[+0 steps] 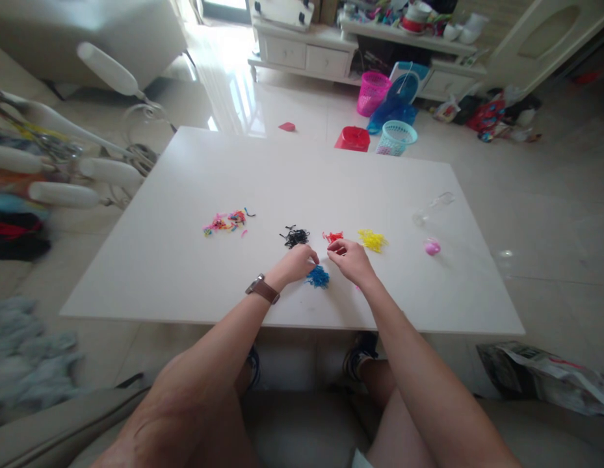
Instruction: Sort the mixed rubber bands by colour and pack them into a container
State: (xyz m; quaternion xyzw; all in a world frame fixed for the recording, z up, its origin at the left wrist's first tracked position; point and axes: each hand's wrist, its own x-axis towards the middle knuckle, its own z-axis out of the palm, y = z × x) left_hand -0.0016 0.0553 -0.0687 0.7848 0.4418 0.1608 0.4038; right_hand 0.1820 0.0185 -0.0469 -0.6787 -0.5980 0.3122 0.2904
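Note:
My left hand, with a watch on its wrist, is over the table with its fingers curled together. It sits between a pile of small black bands and a pile of blue ones. My right hand faces it, thumb and fingers drawn together, just below a small red pile. Whatever either hand pinches is too small to make out. To the right of the red pile lies a yellow pile. Farther left is a loose heap of mixed-colour pieces.
The white table has a clear plastic container and a pink round object on its right side. Beyond the far edge stand a red stool and a light blue basket. A lamp with white shades is at left.

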